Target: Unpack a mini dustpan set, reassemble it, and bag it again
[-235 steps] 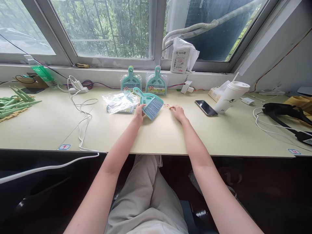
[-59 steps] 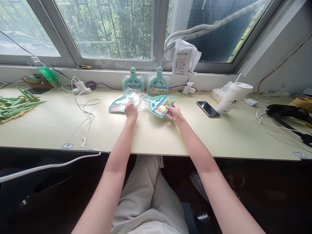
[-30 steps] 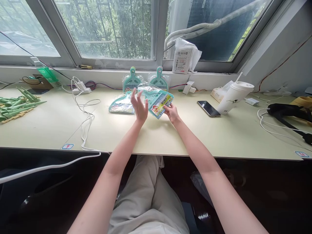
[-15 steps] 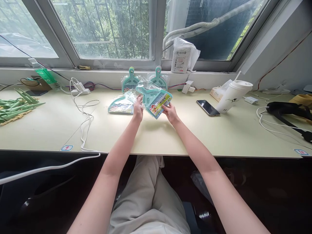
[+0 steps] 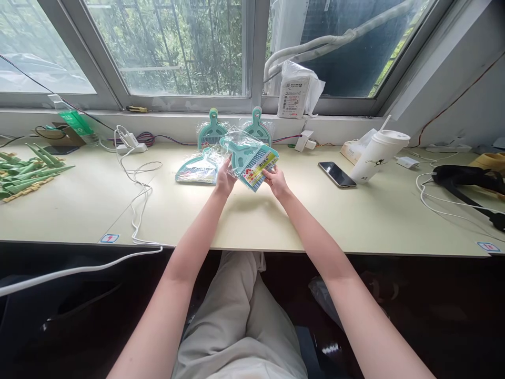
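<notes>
Both hands hold a teal mini brush-and-dustpan set (image 5: 249, 159) in a clear plastic bag with a colourful label, lifted just above the desk. My left hand (image 5: 225, 179) grips its left edge. My right hand (image 5: 276, 181) pinches its lower right corner. Another bagged teal set (image 5: 198, 169) lies flat on the desk to the left of my left hand. Two more bagged sets (image 5: 213, 131) (image 5: 258, 128) lean upright against the wall under the window.
A phone (image 5: 335, 174) and a white lidded cup with a straw (image 5: 376, 156) sit to the right. A white cable (image 5: 136, 197) runs across the desk's left half, green strips (image 5: 23, 168) lie far left, and black gear with cables (image 5: 465, 184) lies far right.
My left hand left the flat bagged set and came over to the set in my right hand. That set has risen off the desk and is now held by both hands.
</notes>
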Available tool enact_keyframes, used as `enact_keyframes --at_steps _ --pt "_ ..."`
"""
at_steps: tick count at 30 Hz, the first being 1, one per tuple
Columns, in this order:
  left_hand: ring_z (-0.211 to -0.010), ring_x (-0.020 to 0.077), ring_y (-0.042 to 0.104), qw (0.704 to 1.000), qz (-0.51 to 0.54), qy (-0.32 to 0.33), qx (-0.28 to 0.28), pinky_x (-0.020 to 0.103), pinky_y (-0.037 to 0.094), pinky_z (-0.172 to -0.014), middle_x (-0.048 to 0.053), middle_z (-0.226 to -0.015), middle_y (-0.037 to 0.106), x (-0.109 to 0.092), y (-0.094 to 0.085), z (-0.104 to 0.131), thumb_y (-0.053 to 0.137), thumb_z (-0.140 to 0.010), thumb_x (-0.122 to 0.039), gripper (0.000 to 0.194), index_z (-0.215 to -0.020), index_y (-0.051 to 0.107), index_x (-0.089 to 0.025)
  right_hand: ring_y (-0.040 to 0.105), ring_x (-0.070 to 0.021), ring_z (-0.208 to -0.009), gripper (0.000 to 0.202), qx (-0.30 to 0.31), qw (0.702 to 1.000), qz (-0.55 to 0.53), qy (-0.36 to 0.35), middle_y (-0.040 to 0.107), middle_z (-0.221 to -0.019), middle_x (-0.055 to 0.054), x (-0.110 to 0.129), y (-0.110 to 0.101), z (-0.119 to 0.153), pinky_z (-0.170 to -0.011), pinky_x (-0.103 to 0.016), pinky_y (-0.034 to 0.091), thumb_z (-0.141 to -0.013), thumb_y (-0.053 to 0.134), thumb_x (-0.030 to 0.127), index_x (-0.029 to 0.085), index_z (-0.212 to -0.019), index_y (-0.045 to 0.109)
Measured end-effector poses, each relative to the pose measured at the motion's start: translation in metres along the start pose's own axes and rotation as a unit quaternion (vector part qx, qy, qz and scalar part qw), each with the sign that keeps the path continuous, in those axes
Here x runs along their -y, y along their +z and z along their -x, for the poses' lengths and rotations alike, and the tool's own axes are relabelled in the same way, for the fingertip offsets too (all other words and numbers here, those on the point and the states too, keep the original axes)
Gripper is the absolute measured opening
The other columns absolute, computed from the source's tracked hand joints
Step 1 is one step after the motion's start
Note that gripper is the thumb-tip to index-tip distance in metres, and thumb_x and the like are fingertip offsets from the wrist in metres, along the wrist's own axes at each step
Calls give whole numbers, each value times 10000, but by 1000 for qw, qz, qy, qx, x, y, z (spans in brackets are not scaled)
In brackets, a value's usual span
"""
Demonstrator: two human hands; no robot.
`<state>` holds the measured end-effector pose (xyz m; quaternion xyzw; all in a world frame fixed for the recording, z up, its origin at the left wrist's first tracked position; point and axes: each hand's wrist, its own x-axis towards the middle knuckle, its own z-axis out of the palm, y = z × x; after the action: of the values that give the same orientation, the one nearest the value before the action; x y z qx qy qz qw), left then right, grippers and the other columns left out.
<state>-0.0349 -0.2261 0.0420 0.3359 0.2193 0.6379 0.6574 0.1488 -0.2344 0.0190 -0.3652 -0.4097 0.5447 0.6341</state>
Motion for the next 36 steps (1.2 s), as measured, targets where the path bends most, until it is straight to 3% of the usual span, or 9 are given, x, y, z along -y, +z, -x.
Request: enact_keyframes --at_steps 4,12,18,24,32,36 --pt "-984 203 701 1000 -2 -1 4 284 549 -805 52 -1055 747 0 -1 0 540 -926 -340 462 -1372 558 -222 683 -209 -1078 527 -22 1000 1 -3 699 -1067 -15 -2 -1 -1 -939 -427 601 -743 761 224 289 -1132 412" --pt "-990 205 707 999 -27 2 -25 285 547 -844 44 -994 756 2 -2 -1 590 -898 -353 406 -1273 614 -200 692 -191 -990 471 -29 1000 -6 1 687 -981 1 -5 4 -1 -898 -420 614 -746 763 189 283 -1012 386" --pt "-1082 240 675 998 -53 -14 -20 338 541 -900 77 -1061 741 7 -2 0 546 -914 -357 339 -1165 656 -157 700 -200 -975 430 -10 1000 -12 13 707 -928 -2 -2 5 0 -916 -419 603 -705 813 186 256 -943 462" --pt "-1080 246 673 998 -53 -12 -12 347 537 -911 79 -1084 731 8 -1 2 578 -896 -349 356 -1190 648 -162 694 -221 -1038 314 15 999 -28 9 742 -1002 -40 2 5 3 -983 -407 573 -698 822 194 204 -924 604" --pt "-1127 267 655 997 -65 -32 5 385 529 -950 70 -1105 728 9 6 7 593 -875 -290 401 -1264 613 -195 694 -242 -1055 333 5 999 -32 17 749 -981 -51 3 2 0 -969 -422 580 -670 840 186 203 -913 611" --pt "-1097 269 667 996 -73 -49 35 396 524 -960 78 -1043 742 14 10 10 624 -845 -275 360 -1186 656 -163 691 -237 -1058 354 -10 999 -34 0 743 -985 -45 3 2 -1 -969 -409 581 -663 843 211 211 -919 599"
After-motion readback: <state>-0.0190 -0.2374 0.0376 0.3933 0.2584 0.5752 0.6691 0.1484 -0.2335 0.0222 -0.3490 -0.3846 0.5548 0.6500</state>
